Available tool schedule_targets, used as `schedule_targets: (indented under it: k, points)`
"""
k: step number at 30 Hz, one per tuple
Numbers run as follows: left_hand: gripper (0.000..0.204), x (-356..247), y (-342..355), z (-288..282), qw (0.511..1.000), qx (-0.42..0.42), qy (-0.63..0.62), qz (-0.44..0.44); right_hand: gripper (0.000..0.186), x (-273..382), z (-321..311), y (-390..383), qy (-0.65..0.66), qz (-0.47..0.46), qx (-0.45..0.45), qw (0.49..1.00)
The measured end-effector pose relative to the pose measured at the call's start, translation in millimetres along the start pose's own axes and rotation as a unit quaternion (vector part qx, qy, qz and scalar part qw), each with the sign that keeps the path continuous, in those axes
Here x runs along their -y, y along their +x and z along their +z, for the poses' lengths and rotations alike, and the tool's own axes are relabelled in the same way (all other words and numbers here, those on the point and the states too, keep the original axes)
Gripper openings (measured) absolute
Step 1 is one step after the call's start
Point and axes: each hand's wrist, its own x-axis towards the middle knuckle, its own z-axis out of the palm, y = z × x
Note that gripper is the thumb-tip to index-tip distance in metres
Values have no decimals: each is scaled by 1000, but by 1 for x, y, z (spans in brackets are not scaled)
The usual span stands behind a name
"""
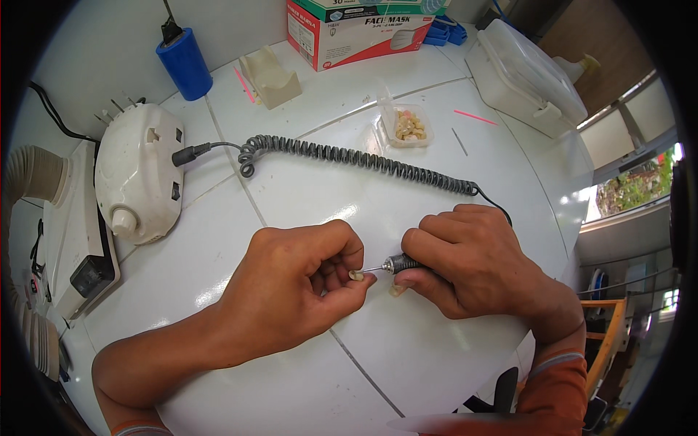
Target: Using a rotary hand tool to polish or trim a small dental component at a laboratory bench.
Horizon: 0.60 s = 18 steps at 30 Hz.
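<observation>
My left hand point(298, 272) is closed in a pinch, with a small yellowish, tooth-like piece point(356, 275) between the thumb and fingertips. My right hand point(469, 260) wraps round a rotary handpiece point(397, 264) with a dark grip and a metal nose. Its thin bit reaches left to the tooth-like piece and looks to be touching it; the fingertips partly hide the contact. From the handpiece's back end, a black coiled cord point(349, 158) runs over the table to a white control unit point(139, 171) with a knob.
A clear tub point(407, 125) of small yellowish pieces stands beyond my hands on the white tiled table point(392, 356). Behind are a cream block point(270, 78), a blue cylinder point(184, 65), a mask box point(356, 36) and a lidded plastic case point(520, 76). A ribbed hose point(35, 173) lies far left.
</observation>
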Motion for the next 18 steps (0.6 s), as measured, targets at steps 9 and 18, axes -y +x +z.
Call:
schedule_targets:
  k: [9,18]
  points:
    - [21,-1,0,-1,1000,8,-6,-4,32,-1,1,0,0,-4,-9,1000]
    - [21,0,0,0,1000,6,3,5,33,-1,0,0,-5,-7,-8,1000]
